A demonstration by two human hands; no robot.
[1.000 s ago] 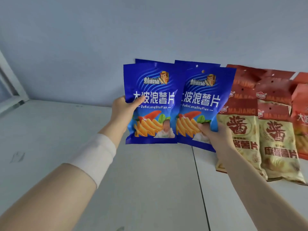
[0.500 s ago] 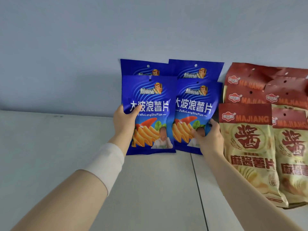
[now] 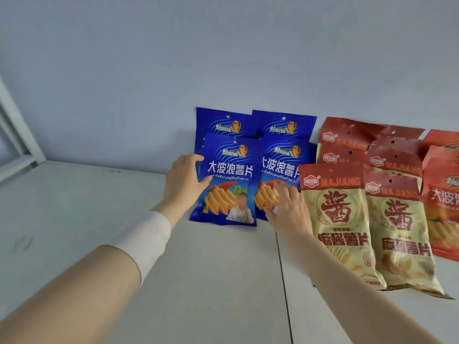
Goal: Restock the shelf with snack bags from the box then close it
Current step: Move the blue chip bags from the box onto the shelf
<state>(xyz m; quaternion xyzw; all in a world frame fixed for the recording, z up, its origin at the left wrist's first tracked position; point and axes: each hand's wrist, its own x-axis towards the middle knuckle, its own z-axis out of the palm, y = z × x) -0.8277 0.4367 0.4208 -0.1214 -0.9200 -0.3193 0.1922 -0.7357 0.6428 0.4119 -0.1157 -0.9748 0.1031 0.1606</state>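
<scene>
The left blue bag (image 3: 228, 184) and right blue bag (image 3: 280, 167) are now set down on the shelf (image 3: 211, 269). They are leant against the rear blue bags (image 3: 223, 122), beside the red-and-cream bags (image 3: 340, 219). The earlier grips are loosened. The left hand (image 3: 185, 184) is spread wide, thumb touching its bag's edge; the right hand (image 3: 285, 212) is laid flat on its bag.

Shop-like: a white shelf (image 3: 211, 281), identical blue snack bags (image 3: 228, 180) ranked (two deep) at the left hand (image 3: 185, 184), red-topped bags (image 3: 340, 219) beside the right hand (image 3: 285, 212).
</scene>
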